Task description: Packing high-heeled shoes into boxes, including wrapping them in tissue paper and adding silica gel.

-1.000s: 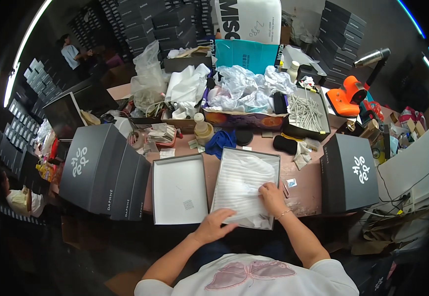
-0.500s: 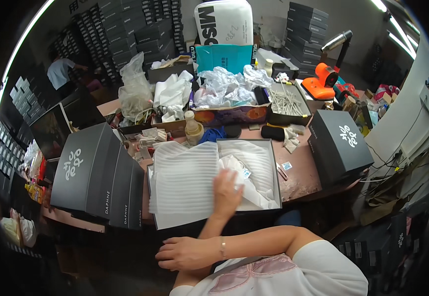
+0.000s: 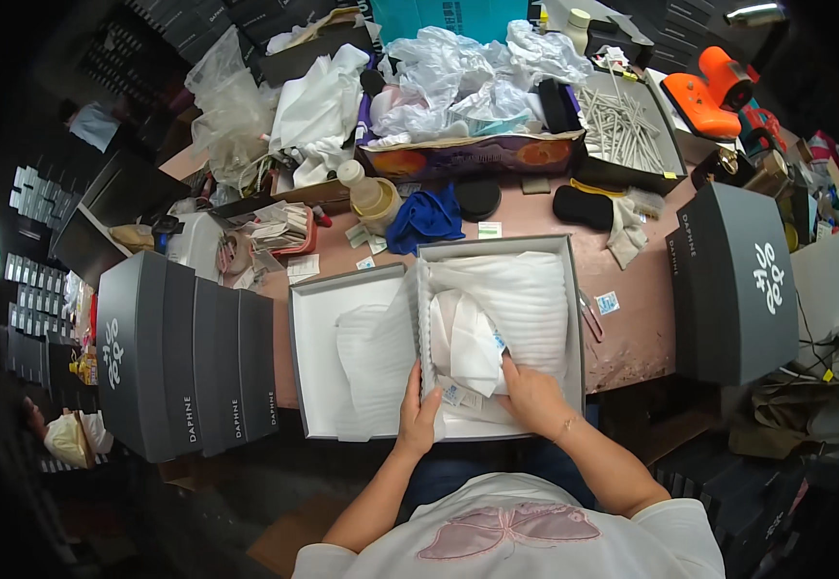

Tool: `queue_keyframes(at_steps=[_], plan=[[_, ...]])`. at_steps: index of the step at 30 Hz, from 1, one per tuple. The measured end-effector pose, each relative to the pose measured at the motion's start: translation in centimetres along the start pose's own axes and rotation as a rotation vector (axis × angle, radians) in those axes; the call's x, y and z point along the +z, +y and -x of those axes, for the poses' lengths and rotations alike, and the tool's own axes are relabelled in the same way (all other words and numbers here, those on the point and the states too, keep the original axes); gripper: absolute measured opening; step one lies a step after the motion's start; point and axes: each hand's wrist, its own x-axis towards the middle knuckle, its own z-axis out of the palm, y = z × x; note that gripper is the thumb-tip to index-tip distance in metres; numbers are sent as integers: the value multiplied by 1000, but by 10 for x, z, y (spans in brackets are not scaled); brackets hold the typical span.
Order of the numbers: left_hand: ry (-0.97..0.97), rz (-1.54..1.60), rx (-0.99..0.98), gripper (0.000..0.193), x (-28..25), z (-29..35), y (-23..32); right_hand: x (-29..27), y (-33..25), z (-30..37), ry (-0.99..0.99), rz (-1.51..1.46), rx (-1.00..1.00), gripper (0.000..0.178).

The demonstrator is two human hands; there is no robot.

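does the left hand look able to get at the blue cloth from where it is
Probably yes, with a long stretch: the left hand sits at the box's near edge, and the blue cloth lies uncovered just beyond the far rim.

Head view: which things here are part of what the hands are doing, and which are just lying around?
In hand:
left hand on the white foam sheet
right hand on the white bag
open grey box
box lid

Lying about:
blue cloth
orange tool
stacked grey boxes
tray of sticks
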Motion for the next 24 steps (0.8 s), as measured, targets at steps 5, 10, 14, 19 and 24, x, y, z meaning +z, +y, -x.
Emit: queue_keyframes(at_steps=[5, 10, 14, 19, 24], plan=[[149, -880, 631, 65, -5, 0, 23, -60, 1, -4, -32, -282, 4, 77], [-262, -1002, 616, 48, 10, -9, 53, -82, 28, -27, -52, -322, -229, 70], [-234, -1011, 669, 27, 9, -18, 38, -98, 12, 0, -54, -89, -203, 65], [-346, -1298, 617, 17, 10, -18, 35, -161, -43, 17, -66, 249, -228, 44], [-297, -1072, 636, 30, 8, -10, 47, -178, -75, 27, -30, 724, -382, 19]])
